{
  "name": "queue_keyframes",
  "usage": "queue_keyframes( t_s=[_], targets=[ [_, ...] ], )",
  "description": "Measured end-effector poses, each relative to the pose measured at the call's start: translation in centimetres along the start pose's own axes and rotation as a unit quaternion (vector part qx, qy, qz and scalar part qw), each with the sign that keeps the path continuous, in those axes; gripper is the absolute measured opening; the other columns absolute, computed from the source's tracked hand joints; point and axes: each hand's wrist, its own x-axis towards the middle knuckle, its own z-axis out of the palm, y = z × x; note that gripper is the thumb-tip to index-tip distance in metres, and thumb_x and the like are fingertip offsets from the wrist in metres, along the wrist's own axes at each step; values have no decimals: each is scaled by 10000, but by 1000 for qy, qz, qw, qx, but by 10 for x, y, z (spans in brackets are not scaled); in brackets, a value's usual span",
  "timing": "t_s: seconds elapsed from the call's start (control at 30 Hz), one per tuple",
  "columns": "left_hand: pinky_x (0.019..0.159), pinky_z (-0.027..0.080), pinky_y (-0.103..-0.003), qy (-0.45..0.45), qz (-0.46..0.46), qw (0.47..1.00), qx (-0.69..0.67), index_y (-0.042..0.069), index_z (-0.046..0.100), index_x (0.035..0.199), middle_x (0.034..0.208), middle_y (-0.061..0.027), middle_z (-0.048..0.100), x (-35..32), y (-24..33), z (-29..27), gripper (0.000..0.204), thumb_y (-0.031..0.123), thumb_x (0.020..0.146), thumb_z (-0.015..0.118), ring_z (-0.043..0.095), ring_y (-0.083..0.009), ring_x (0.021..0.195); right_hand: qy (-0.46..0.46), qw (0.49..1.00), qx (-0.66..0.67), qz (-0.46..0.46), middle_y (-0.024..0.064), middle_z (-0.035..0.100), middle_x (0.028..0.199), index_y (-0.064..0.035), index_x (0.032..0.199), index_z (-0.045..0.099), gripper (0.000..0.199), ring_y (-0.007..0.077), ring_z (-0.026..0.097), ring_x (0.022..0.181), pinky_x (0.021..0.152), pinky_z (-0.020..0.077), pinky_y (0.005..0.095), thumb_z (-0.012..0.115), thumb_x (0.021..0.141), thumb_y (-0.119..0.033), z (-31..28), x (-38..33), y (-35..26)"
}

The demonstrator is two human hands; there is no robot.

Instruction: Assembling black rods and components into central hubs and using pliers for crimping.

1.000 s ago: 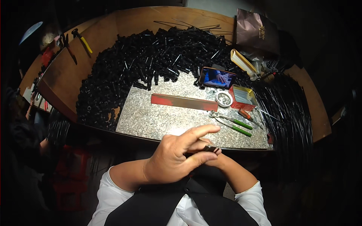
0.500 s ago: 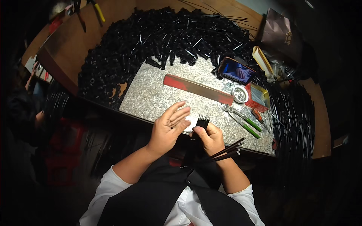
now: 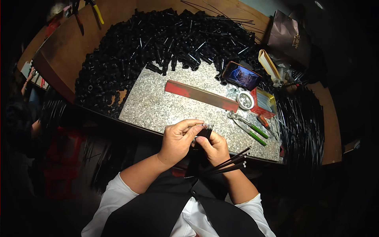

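A row of thin black cables (image 3: 205, 132) with bare metal tips stands fanned in my right hand (image 3: 213, 149), which is closed with its thumb pressed flat over them. My left hand (image 3: 178, 141) is pinched at the tips on the row's left side. Whatever lies between its thumb and forefinger is too small to make out. More dark cables with pale ends (image 3: 237, 161) stick out to the right across my right wrist. Both hands are over the near edge of the speckled worktop (image 3: 146, 104).
Beyond lies a red-brown bar (image 3: 201, 96), with a heap of black tubular parts (image 3: 158, 43) behind it. To the right are green-handled pincers (image 3: 250, 129), a white cup (image 3: 245, 100), a red box (image 3: 263, 103), a phone (image 3: 241, 75) and long black cables (image 3: 302, 122).
My left hand was open with its fingers spread, apart from the cables. It has moved right and closed at their tips. My right hand keeps its grip.
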Motion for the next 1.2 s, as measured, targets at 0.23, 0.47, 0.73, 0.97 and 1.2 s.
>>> queue_keyframes(
  t_s=[0.23, 0.47, 0.73, 0.97, 1.2],
  targets=[
    [675, 505, -215, 38, 40, 998, 1, -32, 564, 983, 877, -91, 655, -1, -8, 6, 139, 92, 933, 527, 621, -91, 769, 2, 1000, 12, 0, 36, 643, 762, 13, 950, 629, 153, 91, 585, 717, 675, 478, 244, 582, 895, -122, 0, -1, -6],
    [613, 473, -210, 65, 54, 995, -53, -15, 544, 976, 841, -74, 642, -2, -11, 10, 134, 110, 944, 509, 582, -74, 705, 3, 1000, 31, -1, 36, 643, 770, 12, 982, 632, 163, 90, 583, 723, 678, 477, 244, 574, 900, -115, 1, 0, -2],
    [728, 508, -256, -29, 29, 996, 76, -28, 388, 1227, 1029, -163, 650, 19, 2, -20, 386, 199, 944, 519, 630, -156, 901, 5, 999, 24, 46, 41, 650, 746, 3, 832, 624, 212, 88, 584, 693, 645, 472, 245, 542, 919, -172, -3, 0, 1],
    [750, 491, -392, 136, 167, 856, 471, -18, 586, 1028, 940, -206, 636, 120, -4, -94, 214, 112, 859, 571, 618, -360, 849, 2, 999, 25, 38, 53, 663, 789, 9, 847, 626, 216, 104, 602, 715, 672, 483, 242, 527, 935, -162, -10, 0, 7],
    [877, 430, -399, 127, 234, 740, 618, -4, 612, 1000, 1022, -144, 617, 193, 2, -137, 244, 49, 763, 642, 536, -321, 1004, 5, 999, 22, 39, 52, 667, 773, 0, 837, 620, 215, 101, 602, 698, 644, 482, 240, 535, 930, -173, -5, 1, 1]
  ],
)
